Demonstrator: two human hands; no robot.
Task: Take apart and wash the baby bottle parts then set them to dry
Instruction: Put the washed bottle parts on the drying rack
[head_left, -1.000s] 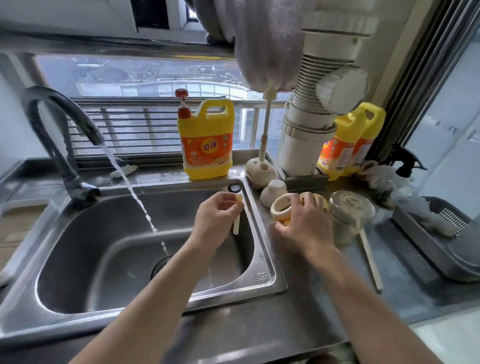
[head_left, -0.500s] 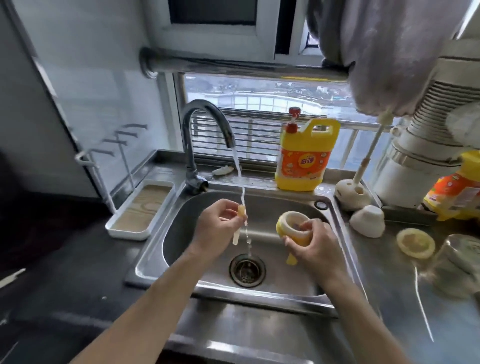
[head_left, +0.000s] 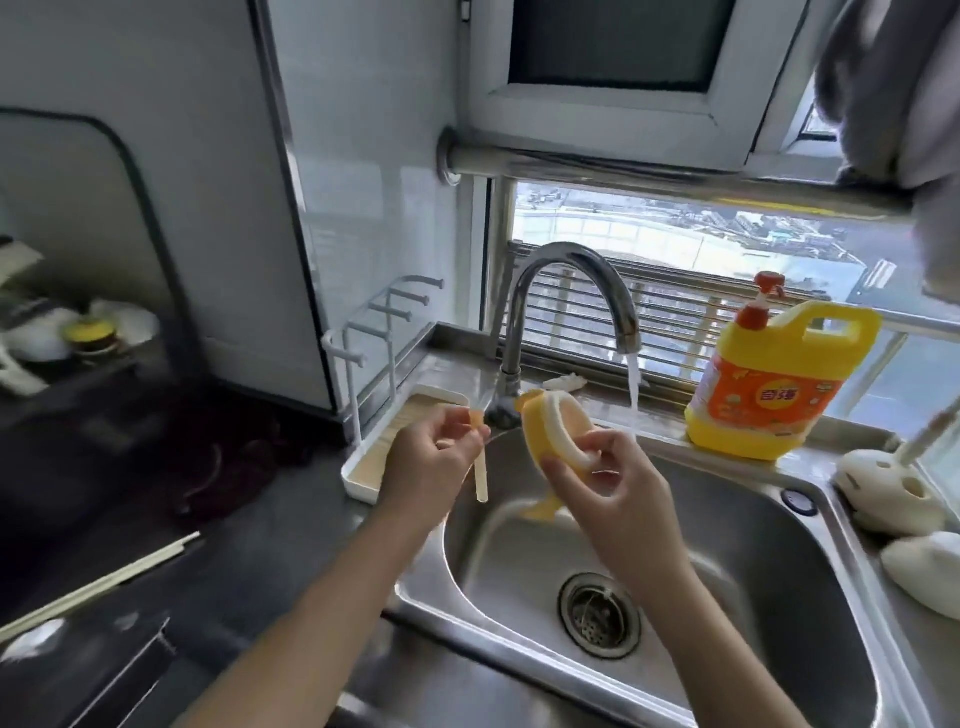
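Yellow collar ring (head_left: 563, 423) sits in curled fingers of the right hand (head_left: 615, 491); the left hand (head_left: 428, 465) pinches a pale straw (head_left: 482, 475).

One head-worn camera looks forward and down, close over the sink (head_left: 810, 525).

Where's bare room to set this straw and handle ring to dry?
Free: the white tray under the peg rack, left of the sink, and the dark counter between tray and chopsticks. Crowded: the sink's right rim, with brush holder, white cup and detergent jug.
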